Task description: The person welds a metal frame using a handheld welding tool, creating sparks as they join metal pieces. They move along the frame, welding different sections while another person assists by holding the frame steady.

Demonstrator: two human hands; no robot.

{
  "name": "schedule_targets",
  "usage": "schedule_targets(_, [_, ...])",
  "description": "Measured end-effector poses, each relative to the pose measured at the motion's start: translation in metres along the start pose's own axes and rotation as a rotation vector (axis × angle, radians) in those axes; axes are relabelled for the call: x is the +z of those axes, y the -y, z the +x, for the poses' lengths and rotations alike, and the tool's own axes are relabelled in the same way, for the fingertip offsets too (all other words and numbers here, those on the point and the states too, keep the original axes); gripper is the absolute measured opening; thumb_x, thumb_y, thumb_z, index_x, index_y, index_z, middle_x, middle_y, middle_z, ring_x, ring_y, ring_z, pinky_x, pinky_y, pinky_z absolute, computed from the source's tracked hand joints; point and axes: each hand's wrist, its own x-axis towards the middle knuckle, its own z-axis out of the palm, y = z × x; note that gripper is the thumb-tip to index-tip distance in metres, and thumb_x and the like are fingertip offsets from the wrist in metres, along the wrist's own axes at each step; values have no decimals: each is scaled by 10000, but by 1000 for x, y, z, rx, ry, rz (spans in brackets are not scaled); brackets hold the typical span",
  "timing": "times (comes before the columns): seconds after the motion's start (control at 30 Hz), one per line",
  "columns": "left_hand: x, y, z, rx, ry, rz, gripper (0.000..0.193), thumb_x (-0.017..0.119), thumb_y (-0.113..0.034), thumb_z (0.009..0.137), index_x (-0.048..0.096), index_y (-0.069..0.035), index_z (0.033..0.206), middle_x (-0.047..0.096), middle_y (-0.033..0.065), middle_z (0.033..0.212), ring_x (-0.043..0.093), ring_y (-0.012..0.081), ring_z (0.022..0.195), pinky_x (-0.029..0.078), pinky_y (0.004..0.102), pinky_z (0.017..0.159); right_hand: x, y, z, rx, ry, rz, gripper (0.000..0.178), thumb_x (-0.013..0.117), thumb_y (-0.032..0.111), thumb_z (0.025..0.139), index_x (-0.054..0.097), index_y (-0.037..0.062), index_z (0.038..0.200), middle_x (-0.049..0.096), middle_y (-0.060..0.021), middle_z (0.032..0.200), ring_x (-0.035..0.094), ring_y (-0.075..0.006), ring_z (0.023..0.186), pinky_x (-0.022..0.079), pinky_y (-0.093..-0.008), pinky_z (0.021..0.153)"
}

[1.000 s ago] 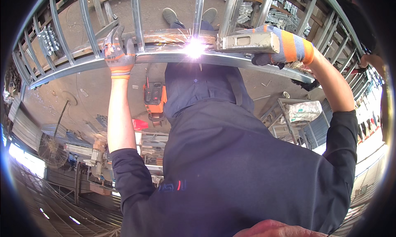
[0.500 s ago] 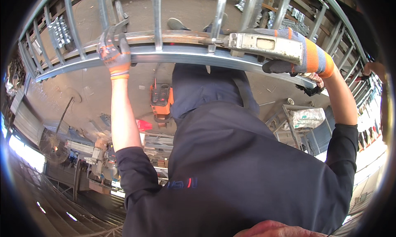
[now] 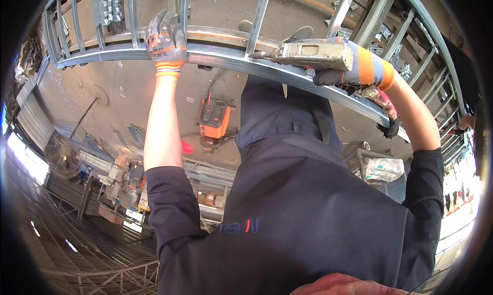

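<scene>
A boxy, pale handheld tool [image 3: 314, 56] is gripped by the gloved right hand [image 3: 354, 63], with the fingers wrapped around it. Its long axis is laid crosswise, nearly level in the view, and its narrow nozzle [image 3: 263, 54] is pointed toward the person's left. The tip is brought close to the foot of an upright bar [image 3: 259, 22], just above the curved metal rail [image 3: 221, 59]; whether contact is made cannot be told. The gloved left hand [image 3: 167, 44] is laid over the same rail, its fingers extended; whether the rail is clasped cannot be told.
</scene>
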Motion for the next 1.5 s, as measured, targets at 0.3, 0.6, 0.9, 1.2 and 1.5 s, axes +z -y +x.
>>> schedule_targets(0.3, [4, 9, -19, -29, 383, 358, 404, 668, -305, 952, 733, -123, 1306, 643, 201, 1454, 557, 423, 1379, 405, 542, 1192, 4, -27, 1, -64, 22, -39, 601, 831, 123, 817, 676, 30, 1390, 735, -135, 1154, 711, -270, 1043, 568, -381, 922])
schedule_targets(0.6, [6, 13, -9, 38, 91, 85, 346, 631, -261, 997, 724, -156, 1314, 656, 94, 1462, 569, 365, 1381, 428, 527, 1172, 12, -48, -2, 183, -57, 124, 637, 885, 246, 774, 658, 36, 1331, 756, -121, 1084, 723, -210, 923, 602, -358, 787])
schedule_targets(0.9, [8, 21, -21, 17, 301, 473, 346, 651, -306, 968, 760, -226, 1286, 669, 57, 1450, 548, 336, 1412, 429, 490, 1160, 7, -21, 1, 196, 40, 225, 607, 848, 116, 764, 668, -4, 1331, 733, -117, 1208, 674, -186, 1056, 548, -348, 927])
schedule_targets(1.2, [1, 6, -6, 57, 78, 102, 538, 683, -268, 914, 647, -155, 1439, 600, 118, 1508, 563, 377, 1354, 428, 508, 1155, -3, -13, -2, 207, 92, 138, 545, 801, 72, 813, 681, -25, 1336, 738, -151, 1206, 688, -211, 1068, 538, -334, 979])
schedule_targets(1.5, [2, 6, -6, 2, 16, -14, 501, 693, -272, 918, 667, -108, 1390, 613, 137, 1488, 569, 387, 1341, 435, 510, 1145, 2, -20, -11, 157, -5, 158, 512, 835, 88, 813, 703, -6, 1299, 750, -115, 1116, 687, -184, 961, 563, -328, 871])
